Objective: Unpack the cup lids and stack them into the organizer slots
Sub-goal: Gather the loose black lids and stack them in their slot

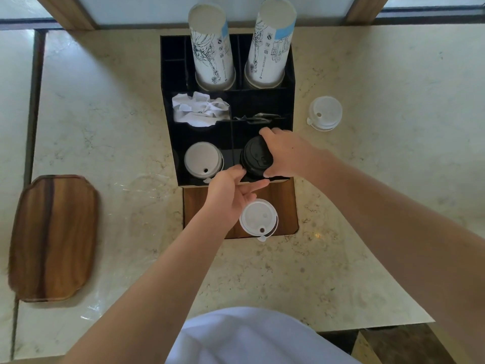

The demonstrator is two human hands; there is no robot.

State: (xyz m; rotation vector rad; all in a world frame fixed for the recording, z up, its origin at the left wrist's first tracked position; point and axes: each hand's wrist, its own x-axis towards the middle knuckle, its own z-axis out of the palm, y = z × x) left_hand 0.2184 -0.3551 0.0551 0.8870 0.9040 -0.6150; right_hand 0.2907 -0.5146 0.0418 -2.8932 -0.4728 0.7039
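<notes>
The right hand (pixel 284 152) has its grip wrapped around a stack of black lids (pixel 256 160), fingers over the far edge and thumb at the near edge, holding the stack at the mouth of the front right slot of the black organizer (pixel 288 82); whether the stack already rests on the slot's floor I cannot tell. The left hand (pixel 228 195) comes in at the organizer's near edge, its fingertips touching the near left side of the same black stack, fingers loosely curled and pinching nothing of its own that I can see. In the organizer's front left slot, just beside the black stack, sits a stack of white lids (pixel 203 160) with the sip hole toward the near side. Behind those two slots, the organizer's middle row holds crumpled white napkins (pixel 199 109) on the left and some thin dark packets (pixel 256 117) on the right. At the organizer's back stand two tall stacks of printed paper cups (pixel 212 46), upside down and leaning slightly away. In front of the organizer a wooden base (pixel 284 206) sticks out, and on it, just under the left hand, lies another small stack of white lids (pixel 258 218). On the table (pixel 380 179), well to the right of the organizer, lies a stack of translucent lids (pixel 325 112). Far to the organizer's left a wooden tray (pixel 52 237) rests on the table, and crinkled clear plastic wrap (pixel 136 195) lies between the tray and the organizer.
</notes>
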